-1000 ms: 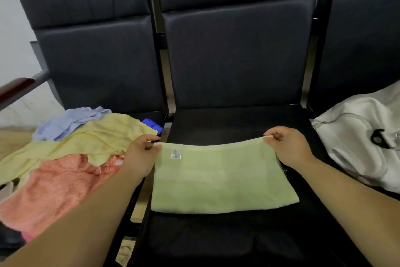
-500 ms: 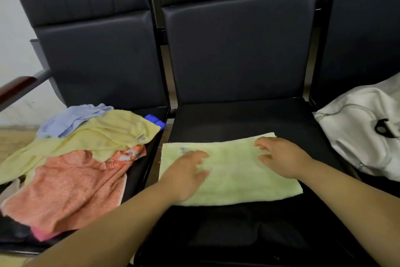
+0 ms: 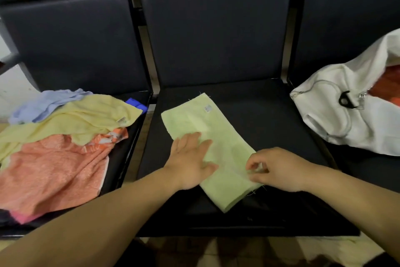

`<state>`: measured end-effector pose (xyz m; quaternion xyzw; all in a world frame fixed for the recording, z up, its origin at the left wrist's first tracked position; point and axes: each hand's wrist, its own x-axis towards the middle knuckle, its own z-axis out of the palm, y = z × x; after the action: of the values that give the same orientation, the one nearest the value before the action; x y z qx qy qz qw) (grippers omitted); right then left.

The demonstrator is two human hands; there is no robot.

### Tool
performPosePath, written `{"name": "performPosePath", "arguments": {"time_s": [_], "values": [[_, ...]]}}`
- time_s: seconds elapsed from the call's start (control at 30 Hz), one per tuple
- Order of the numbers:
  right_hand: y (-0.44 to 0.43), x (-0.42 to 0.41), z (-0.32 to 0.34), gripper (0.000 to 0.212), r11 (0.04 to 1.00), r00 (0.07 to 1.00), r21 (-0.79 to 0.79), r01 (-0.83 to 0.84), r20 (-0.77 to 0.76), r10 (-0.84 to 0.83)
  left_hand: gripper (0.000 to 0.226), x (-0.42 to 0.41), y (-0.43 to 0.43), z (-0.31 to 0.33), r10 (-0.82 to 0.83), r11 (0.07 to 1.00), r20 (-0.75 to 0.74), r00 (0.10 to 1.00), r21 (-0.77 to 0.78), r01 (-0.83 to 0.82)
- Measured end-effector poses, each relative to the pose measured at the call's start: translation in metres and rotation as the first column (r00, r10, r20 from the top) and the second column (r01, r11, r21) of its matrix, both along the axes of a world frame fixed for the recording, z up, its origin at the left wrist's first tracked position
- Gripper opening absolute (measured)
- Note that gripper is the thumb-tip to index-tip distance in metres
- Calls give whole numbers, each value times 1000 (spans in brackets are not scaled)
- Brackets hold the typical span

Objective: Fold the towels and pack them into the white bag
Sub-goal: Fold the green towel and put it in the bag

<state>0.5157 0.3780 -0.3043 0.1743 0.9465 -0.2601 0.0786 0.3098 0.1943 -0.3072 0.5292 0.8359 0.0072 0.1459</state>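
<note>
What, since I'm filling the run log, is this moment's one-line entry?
step: folding green towel; left hand: flat on towel; right hand: pinching its edge; white bag: right seat; towel pile: left seat

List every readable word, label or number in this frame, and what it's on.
Nothing here is legible.
White tag on the light green towel: print too blurred to read.
Corner tag on the yellow towel: too small to read.
White bag: no lettering visible.
</note>
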Motion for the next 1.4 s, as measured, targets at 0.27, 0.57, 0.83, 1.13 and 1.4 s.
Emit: {"name": "performPosePath", "arguments": {"time_s": [0.27, 0.57, 0.83, 1.13, 1.4], "values": [[-5, 34, 8, 38, 992, 1000, -128, -14, -18, 12, 53, 67, -54, 4, -320, 929, 133, 938, 240, 283], [-31, 60, 1, 46, 979, 985, -194, 69, -139, -97, 42, 72, -88, -14, -453, 802, -229, 862, 318, 506], [-50, 77, 7, 48, 996, 988, -69, 62, -134, -71, 28, 74, -90, 21, -97, 923, 343, 934, 382, -44], [-43, 59, 46, 28, 869, 982, -490, 68, -119, -144, 19, 50, -98, 56, 5, 877, 700, 714, 340, -340], [-20, 7, 75, 26, 713, 872, -689, 128, -265, -412, 16, 9, -81, 80, 1, 707, 801, 598, 423, -567]]}}
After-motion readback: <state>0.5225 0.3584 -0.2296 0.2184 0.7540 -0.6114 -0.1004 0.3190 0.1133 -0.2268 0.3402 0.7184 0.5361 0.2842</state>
